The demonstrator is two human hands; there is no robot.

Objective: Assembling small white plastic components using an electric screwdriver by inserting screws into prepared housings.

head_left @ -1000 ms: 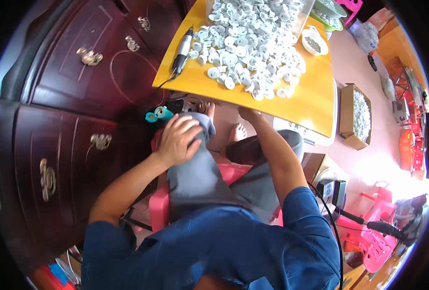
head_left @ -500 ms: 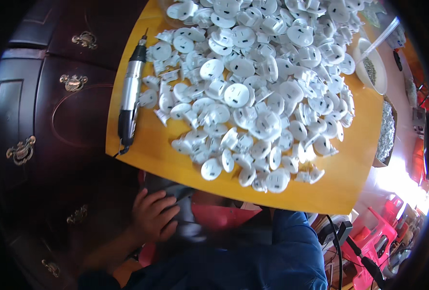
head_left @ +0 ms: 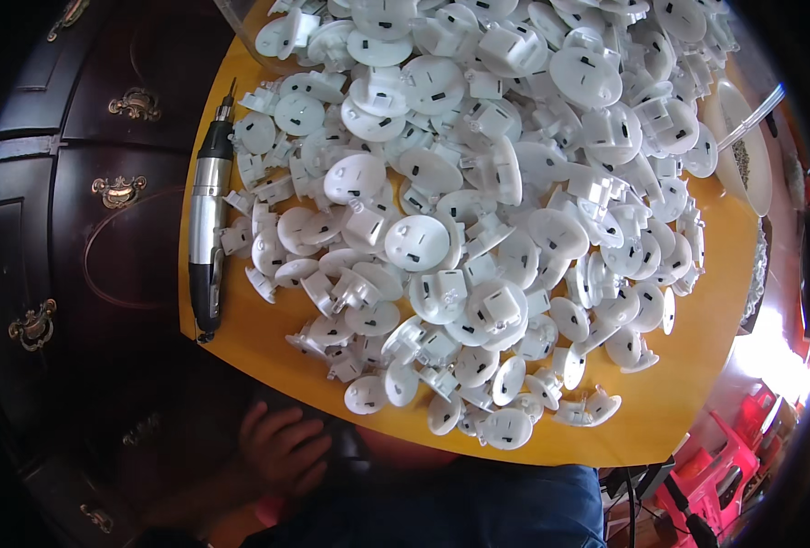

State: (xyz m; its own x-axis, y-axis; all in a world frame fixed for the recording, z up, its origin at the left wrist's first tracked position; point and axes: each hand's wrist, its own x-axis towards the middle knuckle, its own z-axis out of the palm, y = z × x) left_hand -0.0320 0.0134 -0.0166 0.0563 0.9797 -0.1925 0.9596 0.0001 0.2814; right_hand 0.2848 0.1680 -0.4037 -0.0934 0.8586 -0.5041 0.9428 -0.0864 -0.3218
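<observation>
Below the table's near edge at the left, my left hand (head_left: 286,447) is in shadow with its fingers apart. It appears to hold nothing and lies beside something dark and shiny whose kind I cannot make out. My right hand is out of sight; dark blue cloth (head_left: 533,511) shows under the table edge. On the yellow tabletop (head_left: 642,425) lies a large heap of white round plastic parts (head_left: 417,243) with square housings and small black pieces. An electric screwdriver (head_left: 208,210), silver and black, lies along the left edge with its bit pointing away.
A white bowl (head_left: 723,110) of small metal pieces stands at the far right, with a clear stick leaning in it. Dark wooden drawers (head_left: 122,228) with brass handles line the left. A pink plastic stool (head_left: 729,475) and cables are at the lower right.
The view has come closer to the table, so the heap looks larger and lower. My left hand stays below the table edge, its fingers still apart.
</observation>
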